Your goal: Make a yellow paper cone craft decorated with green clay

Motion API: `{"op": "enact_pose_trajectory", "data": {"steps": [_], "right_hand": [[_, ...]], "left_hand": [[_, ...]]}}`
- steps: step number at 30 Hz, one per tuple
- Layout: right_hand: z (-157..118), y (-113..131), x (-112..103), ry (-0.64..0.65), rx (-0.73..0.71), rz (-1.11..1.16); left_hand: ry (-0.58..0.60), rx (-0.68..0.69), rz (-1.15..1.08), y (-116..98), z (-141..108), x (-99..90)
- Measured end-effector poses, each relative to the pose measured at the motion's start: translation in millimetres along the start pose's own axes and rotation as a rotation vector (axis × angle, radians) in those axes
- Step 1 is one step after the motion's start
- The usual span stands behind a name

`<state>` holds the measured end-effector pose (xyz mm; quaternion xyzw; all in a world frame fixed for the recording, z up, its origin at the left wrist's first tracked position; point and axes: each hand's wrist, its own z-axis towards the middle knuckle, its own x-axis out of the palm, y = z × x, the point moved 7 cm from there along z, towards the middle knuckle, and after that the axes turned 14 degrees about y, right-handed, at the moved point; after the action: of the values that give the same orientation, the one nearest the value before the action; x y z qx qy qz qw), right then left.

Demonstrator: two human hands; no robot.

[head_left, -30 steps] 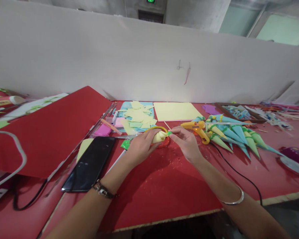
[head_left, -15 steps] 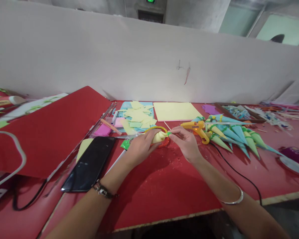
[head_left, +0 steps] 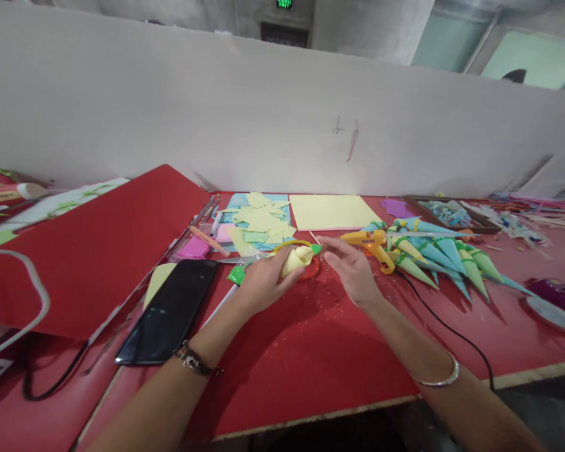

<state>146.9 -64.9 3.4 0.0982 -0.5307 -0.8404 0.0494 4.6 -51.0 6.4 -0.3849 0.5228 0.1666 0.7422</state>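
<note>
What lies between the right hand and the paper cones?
The glue gun lies between the right hand and the paper cones, as the head view shows.

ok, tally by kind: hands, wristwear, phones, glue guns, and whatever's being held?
Hands: 2 (left hand, right hand)
Wristwear: 2 (dark bracelet, silver bangle)
Phones: 1 (black phone)
Glue guns: 1 (yellow glue gun)
Held: 1 (yellow paper roll, left hand)
Total: 7

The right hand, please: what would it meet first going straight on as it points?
The right hand would probably meet the green tip of the rolled yellow paper in the left hand, though depth is unclear.
</note>
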Motion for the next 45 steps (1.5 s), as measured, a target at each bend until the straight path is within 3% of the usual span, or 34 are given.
{"op": "enact_pose_trajectory", "data": {"steps": [3, 14, 28, 36, 45], "right_hand": [[0.8, 4.8, 3.5, 0.044, 0.000, -0.070], [1.3, 7.2, 1.4, 0.016, -0.055, -0.092], [0.8, 7.3, 1.4, 0.018, -0.064, -0.088], [0.1, -2.5, 5.4, 0.029, 0.069, 0.032], [-2.2, -26.6, 25.2, 0.155, 0.278, 0.106]], "left_hand": [[0.009, 0.044, -0.047, -1.8, 0.0, -1.0], [0.072, 0.079, -0.052, -5.5, -0.5, 2.8], [0.037, 0.128, -0.080, -7.0, -1.5, 1.5], [-0.019, -0.001, -0.136, 3.4, 0.4, 1.4], [0.106, 0.059, -0.153, -11.6, 2.0, 24.5]]}}
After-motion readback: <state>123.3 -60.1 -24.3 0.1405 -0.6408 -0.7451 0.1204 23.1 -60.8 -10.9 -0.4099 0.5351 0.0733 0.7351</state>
